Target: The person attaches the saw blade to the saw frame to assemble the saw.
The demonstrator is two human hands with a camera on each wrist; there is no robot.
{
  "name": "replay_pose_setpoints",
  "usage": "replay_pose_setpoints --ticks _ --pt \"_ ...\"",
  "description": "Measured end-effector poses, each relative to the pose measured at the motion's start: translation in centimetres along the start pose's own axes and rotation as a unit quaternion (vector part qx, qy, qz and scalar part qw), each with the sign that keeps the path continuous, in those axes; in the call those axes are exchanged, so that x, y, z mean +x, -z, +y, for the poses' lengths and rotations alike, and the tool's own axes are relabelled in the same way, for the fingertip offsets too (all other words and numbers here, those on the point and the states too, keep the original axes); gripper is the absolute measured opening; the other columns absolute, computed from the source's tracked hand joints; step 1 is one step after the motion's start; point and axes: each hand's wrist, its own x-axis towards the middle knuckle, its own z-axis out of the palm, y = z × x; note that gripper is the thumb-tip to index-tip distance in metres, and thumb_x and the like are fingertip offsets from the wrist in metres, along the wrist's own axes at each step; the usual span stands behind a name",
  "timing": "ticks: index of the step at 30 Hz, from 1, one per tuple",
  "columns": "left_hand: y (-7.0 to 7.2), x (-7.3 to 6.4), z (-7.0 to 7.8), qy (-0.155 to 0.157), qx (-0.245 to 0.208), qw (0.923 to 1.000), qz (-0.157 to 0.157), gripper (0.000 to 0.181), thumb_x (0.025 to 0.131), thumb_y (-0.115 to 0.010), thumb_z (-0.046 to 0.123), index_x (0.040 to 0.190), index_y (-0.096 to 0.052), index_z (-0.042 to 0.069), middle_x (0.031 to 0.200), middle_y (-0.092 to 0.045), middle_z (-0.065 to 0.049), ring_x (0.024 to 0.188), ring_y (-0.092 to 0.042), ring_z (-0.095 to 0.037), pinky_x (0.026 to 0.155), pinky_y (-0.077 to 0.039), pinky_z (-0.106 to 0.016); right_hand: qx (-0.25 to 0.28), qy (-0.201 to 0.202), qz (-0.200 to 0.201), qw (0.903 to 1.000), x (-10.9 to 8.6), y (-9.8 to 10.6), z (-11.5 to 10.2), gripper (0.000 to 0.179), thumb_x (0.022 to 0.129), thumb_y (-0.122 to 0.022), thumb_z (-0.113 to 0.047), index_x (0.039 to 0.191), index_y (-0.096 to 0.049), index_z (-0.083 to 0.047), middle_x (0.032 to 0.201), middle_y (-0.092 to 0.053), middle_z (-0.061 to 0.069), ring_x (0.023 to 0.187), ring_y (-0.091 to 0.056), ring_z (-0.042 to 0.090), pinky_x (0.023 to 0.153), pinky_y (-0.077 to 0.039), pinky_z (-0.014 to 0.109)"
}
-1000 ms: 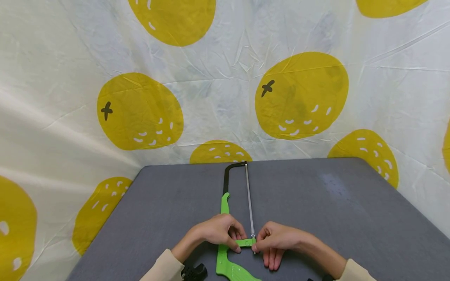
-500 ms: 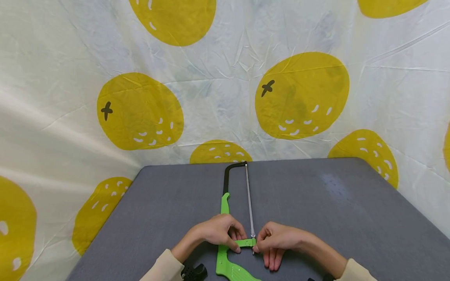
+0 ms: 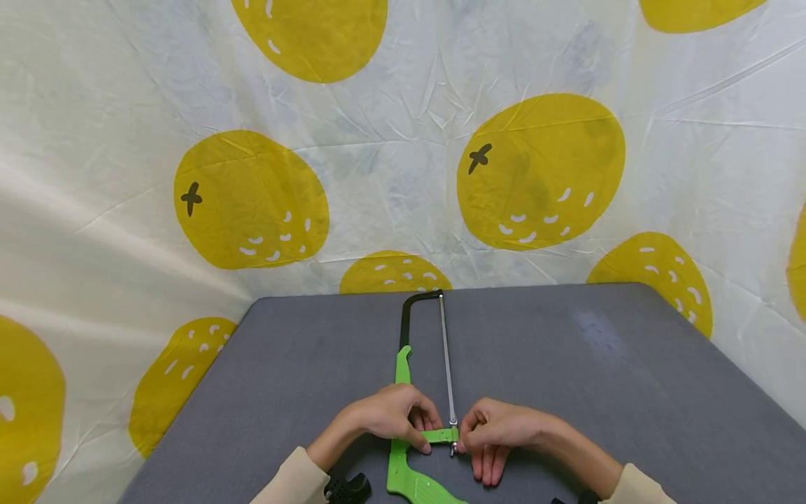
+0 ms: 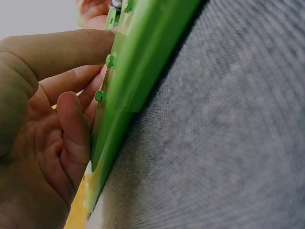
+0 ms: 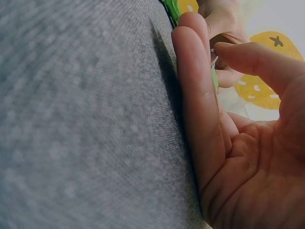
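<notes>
A hacksaw (image 3: 403, 367) with a green handle and black front frame lies flat on the table, its silver blade (image 3: 447, 357) on the right side. My left hand (image 3: 393, 413) pinches the saw's short green crossbar (image 3: 441, 436) between thumb and fingers. At the bar's right end, the thumb and index finger of my right hand (image 3: 504, 427) pinch a small metal wing nut (image 3: 453, 449). The other right fingers stretch out along the tabletop. In the left wrist view the green frame (image 4: 138, 62) hides some fingertips. The right wrist view mostly hides the nut.
The grey cloth-covered table (image 3: 535, 350) reaches back to a pale curtain (image 3: 390, 189) printed with yellow fruit. A black object (image 3: 348, 488) sits at the left wrist. The saw's front tip lies near the table's far edge.
The right thumb tip has shifted slightly to the right, and the small wing nut shows at a different angle. The left hand and the hacksaw stay in place.
</notes>
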Motion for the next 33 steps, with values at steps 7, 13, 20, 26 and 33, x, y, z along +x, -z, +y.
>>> replay_pose_setpoints --ticks 7,13,20,26,33 --pt "0.01 0.01 -0.12 -0.003 0.002 1.0000 0.000 0.023 0.080 -0.088 0.010 0.102 -0.080 0.013 0.087 -0.076 0.009 0.073 -0.067 0.005 0.070 -0.058 -0.018 0.006 0.002 -0.008 0.9999 -0.07 0.01 0.01 0.025 0.095 -0.060 -0.009 0.099 -0.066 0.014 0.068 -0.071 0.003 0.056 -0.070 0.006 0.052 -0.059 0.023" --pt "0.04 -0.01 -0.08 -0.002 0.000 1.0000 -0.003 0.023 0.081 -0.088 0.011 0.102 -0.080 0.014 0.087 -0.077 0.008 0.074 -0.067 0.005 0.070 -0.058 -0.018 0.009 -0.001 -0.009 0.9999 -0.12 -0.04 -0.13 0.021 0.094 -0.060 -0.009 0.097 -0.067 0.011 0.068 -0.072 0.003 0.056 -0.070 0.005 0.052 -0.059 0.023" --pt "0.18 0.04 0.01 -0.002 0.006 1.0000 -0.004 0.024 0.081 -0.088 0.012 0.103 -0.081 0.015 0.088 -0.076 0.010 0.075 -0.067 0.005 0.071 -0.058 -0.018 0.003 0.002 -0.004 1.0000 -0.13 0.01 -0.16 0.029 0.094 -0.060 -0.009 0.099 -0.063 0.020 0.068 -0.071 0.004 0.055 -0.070 0.006 0.052 -0.059 0.023" --pt "0.21 0.04 0.02 -0.001 0.006 1.0000 -0.003 0.024 0.081 -0.088 0.011 0.103 -0.080 0.014 0.088 -0.076 0.010 0.074 -0.067 0.005 0.071 -0.058 -0.018 0.001 0.005 -0.005 1.0000 -0.15 0.01 -0.20 0.028 0.094 -0.060 -0.009 0.099 -0.063 0.018 0.068 -0.071 0.004 0.056 -0.070 0.006 0.052 -0.059 0.023" --pt "0.23 0.08 0.13 0.004 -0.001 1.0000 -0.005 0.024 0.081 -0.088 0.011 0.103 -0.080 0.014 0.088 -0.076 0.010 0.074 -0.067 0.004 0.071 -0.058 -0.018 0.005 0.008 -0.011 0.9999 -0.21 0.17 -0.13 0.020 0.094 -0.061 -0.007 0.098 -0.064 0.012 0.069 -0.071 0.003 0.057 -0.070 0.005 0.052 -0.058 0.023"
